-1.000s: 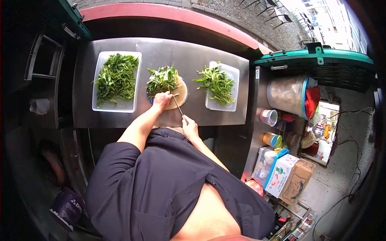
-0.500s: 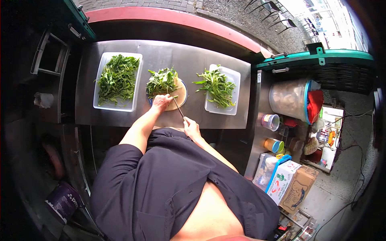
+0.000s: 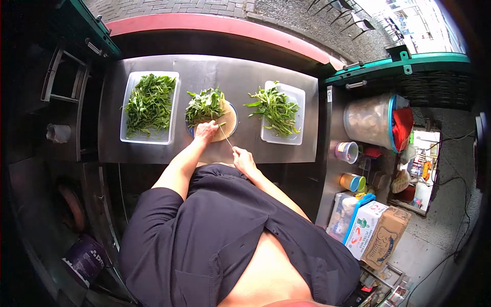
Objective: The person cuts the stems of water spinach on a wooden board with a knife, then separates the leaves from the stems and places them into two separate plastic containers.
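Observation:
On a round wooden cutting board [image 3: 231, 118] lies a heap of leafy greens [image 3: 204, 106]. My left hand [image 3: 206, 132] presses down at the near edge of the heap, its fingers closed on the stems. My right hand [image 3: 244, 161] is wrapped round the handle of a knife [image 3: 227, 139], whose thin blade points up and left to the cut stem ends beside my left fingers. To the left stands a white plastic tray [image 3: 176, 84] full of cut greens [image 3: 150, 105]. Longer greens [image 3: 276, 110] lie in another tray [image 3: 298, 97] to the right.
Everything rests on a steel table [image 3: 230, 71]. On the right-hand side counter are a large clear tub [image 3: 367, 120], small plastic containers [image 3: 347, 152], a blue-lidded box [image 3: 341, 215] and a cardboard carton [image 3: 384, 236]. A purple bucket [image 3: 84, 260] stands low at left.
The camera view has shifted slightly. The knife blade lies at a slightly different angle in my right hand. My left hand stays on the greens.

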A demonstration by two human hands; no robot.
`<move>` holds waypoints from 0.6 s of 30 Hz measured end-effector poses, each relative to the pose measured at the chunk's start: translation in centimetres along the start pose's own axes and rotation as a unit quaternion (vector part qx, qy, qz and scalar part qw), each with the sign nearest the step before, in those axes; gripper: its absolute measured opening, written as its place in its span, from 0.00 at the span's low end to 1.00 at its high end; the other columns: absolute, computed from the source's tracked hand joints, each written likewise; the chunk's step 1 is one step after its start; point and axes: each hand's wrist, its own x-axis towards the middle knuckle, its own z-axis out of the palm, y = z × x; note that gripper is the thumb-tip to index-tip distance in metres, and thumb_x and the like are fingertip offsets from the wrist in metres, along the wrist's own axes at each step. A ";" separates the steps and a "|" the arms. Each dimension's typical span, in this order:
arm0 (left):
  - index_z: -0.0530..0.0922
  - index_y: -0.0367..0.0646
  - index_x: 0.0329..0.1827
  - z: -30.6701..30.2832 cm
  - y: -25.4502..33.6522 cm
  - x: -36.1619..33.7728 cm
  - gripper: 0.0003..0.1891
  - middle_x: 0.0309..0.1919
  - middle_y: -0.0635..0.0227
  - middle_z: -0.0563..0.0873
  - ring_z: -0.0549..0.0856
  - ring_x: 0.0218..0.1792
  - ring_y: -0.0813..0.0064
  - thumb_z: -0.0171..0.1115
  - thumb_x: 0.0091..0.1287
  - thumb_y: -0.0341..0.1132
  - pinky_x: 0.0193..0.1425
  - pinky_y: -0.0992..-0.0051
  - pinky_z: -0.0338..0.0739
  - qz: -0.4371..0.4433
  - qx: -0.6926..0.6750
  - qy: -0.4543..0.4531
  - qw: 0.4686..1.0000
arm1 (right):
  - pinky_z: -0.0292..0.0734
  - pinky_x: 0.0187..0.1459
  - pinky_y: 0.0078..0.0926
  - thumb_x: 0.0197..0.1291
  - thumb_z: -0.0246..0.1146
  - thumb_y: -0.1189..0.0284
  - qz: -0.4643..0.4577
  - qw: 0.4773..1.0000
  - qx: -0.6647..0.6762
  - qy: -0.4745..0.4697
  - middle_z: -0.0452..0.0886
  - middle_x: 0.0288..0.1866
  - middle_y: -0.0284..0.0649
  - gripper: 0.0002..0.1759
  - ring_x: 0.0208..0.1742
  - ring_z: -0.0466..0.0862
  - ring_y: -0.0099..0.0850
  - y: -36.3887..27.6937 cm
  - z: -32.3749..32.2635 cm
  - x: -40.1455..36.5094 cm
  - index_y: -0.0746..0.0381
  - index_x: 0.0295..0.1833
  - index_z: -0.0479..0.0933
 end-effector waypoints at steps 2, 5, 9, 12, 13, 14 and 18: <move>0.84 0.55 0.45 0.2 -0.2 0.0 0.07 0.38 0.67 0.84 0.91 0.36 0.63 0.61 0.67 0.33 0.34 0.63 0.85 -0.004 -0.003 -0.001 1.000 | 0.81 0.54 0.42 0.72 0.60 0.69 -0.011 1.000 -0.002 0.008 0.86 0.49 0.57 0.16 0.56 0.87 0.53 -0.1 0.4 0.1 0.59 0.61 0.81; 0.84 0.56 0.48 0.1 -0.4 -0.3 0.10 0.39 0.67 0.84 0.91 0.36 0.63 0.60 0.67 0.32 0.35 0.62 0.85 -0.006 -0.012 0.016 1.000 | 0.81 0.58 0.41 0.72 0.60 0.70 0.035 0.999 -0.017 -0.016 0.86 0.53 0.57 0.17 0.58 0.87 0.51 -0.7 0.2 -0.8 0.60 0.63 0.81; 0.84 0.55 0.49 -0.4 0.0 -0.3 0.10 0.40 0.66 0.84 0.91 0.37 0.63 0.59 0.68 0.32 0.36 0.62 0.86 -0.007 -0.021 -0.002 1.000 | 0.79 0.65 0.35 0.72 0.61 0.70 0.026 0.999 0.016 0.013 0.86 0.60 0.54 0.20 0.63 0.86 0.45 2.1 1.0 -1.9 0.63 0.66 0.81; 0.85 0.54 0.49 -0.7 -0.1 -0.4 0.10 0.42 0.65 0.84 0.91 0.38 0.63 0.58 0.69 0.33 0.37 0.63 0.87 -0.010 -0.022 -0.002 1.000 | 0.78 0.67 0.34 0.72 0.62 0.70 0.045 0.998 0.032 0.023 0.85 0.62 0.52 0.21 0.65 0.85 0.41 2.7 0.7 -1.8 0.63 0.67 0.80; 0.85 0.54 0.50 -0.7 -0.1 -0.5 0.11 0.43 0.65 0.84 0.91 0.39 0.63 0.58 0.69 0.33 0.38 0.64 0.87 -0.005 -0.023 -0.008 1.000 | 0.77 0.67 0.34 0.72 0.62 0.69 0.058 0.997 0.045 0.032 0.85 0.63 0.51 0.21 0.66 0.85 0.40 2.7 0.6 -1.7 0.62 0.67 0.80; 0.85 0.54 0.51 -0.7 -0.2 -0.4 0.12 0.44 0.65 0.84 0.90 0.40 0.64 0.58 0.69 0.33 0.38 0.64 0.87 0.002 -0.024 -0.014 1.000 | 0.77 0.67 0.34 0.72 0.62 0.69 0.057 0.997 0.045 0.033 0.85 0.63 0.51 0.21 0.66 0.85 0.40 2.6 0.5 -1.5 0.62 0.67 0.80; 0.85 0.54 0.54 -0.3 0.2 -1.3 0.13 0.46 0.65 0.84 0.89 0.42 0.65 0.59 0.69 0.33 0.40 0.64 0.87 0.011 0.006 0.026 1.000 | 0.76 0.69 0.32 0.73 0.62 0.68 0.042 0.998 0.028 0.022 0.85 0.65 0.48 0.22 0.68 0.84 0.38 1.6 -0.2 -0.4 0.61 0.69 0.79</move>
